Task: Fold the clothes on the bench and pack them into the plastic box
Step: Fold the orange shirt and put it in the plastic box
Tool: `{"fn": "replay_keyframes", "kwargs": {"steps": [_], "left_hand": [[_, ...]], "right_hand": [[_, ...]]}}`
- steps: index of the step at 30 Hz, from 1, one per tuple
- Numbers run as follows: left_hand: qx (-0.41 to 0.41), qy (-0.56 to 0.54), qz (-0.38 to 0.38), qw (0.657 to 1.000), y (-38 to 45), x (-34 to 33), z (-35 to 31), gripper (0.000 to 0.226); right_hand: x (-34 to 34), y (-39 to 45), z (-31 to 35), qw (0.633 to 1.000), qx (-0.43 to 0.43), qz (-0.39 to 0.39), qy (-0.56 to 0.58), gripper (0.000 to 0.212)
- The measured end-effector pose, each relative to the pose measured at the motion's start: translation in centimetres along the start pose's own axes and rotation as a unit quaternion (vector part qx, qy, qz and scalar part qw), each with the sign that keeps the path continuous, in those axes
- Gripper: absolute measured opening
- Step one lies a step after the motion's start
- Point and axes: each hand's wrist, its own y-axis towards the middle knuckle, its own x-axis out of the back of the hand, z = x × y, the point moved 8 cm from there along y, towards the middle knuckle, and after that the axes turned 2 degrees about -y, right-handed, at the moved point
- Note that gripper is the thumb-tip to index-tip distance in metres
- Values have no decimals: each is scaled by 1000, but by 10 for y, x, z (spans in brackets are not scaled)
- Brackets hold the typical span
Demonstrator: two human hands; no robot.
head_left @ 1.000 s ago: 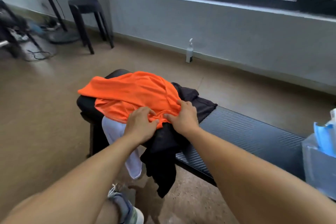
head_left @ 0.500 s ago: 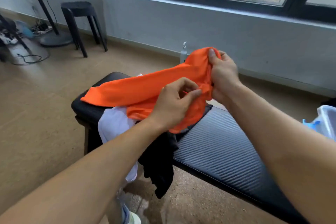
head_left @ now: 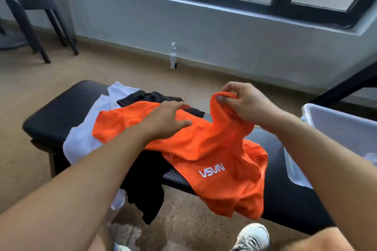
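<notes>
A: Where's the thin, slick orange sports shirt with white lettering (head_left: 206, 149)?
B: Draped across the black ribbed padded bench (head_left: 51, 116), over the crumpled black garment (head_left: 146, 185) and white garment (head_left: 81, 140); its long axis runs left to right, its near part hanging off the front edge.
A: And the hands?
B: The right hand (head_left: 244, 104) pinches a bunched edge lifted above the bench; the left hand (head_left: 169, 120) lies flat on the cloth, fingers straight, holding nothing.
A: The box?
B: The translucent plastic box (head_left: 334, 120) sits on the right, nearer the right hand; I'd judge spreading comes first.
</notes>
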Motion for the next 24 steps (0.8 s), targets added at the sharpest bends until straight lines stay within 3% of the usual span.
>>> {"fn": "replay_keyframes", "kwargs": {"steps": [4, 7, 8, 10, 12, 14, 16, 20, 24], "left_hand": [[28, 78, 56, 995, 8, -25, 16, 76], [18, 83, 66, 994, 11, -33, 13, 70], [-8, 47, 52, 998, 14, -32, 4, 62], [-43, -127, 28, 991, 16, -26, -16, 40], [-45, -310, 54, 948, 17, -22, -32, 31], [-40, -385, 80, 918, 17, -20, -40, 28], [-39, -397, 80, 913, 16, -20, -42, 17], [-39, -339, -74, 937, 18, 0, -33, 31], [19, -349, -258, 901, 8, 38, -5, 25]], "right_hand": [[-26, -8, -22, 992, -18, 48, -118, 8], [-45, -9, -36, 967, -28, 84, -237, 7], [-48, -7, -33, 972, -18, 82, -219, 3], [-50, -2, -17, 994, 26, 80, -67, 10], [-37, 4, -5, 995, 59, 30, 80, 13], [-21, 5, -2, 990, 78, -33, 110, 9], [-19, 3, -9, 990, 72, -48, 111, 13], [-29, 2, -29, 992, 30, -11, 122, 13], [-48, -4, -62, 994, -58, 78, -40, 12]]}}
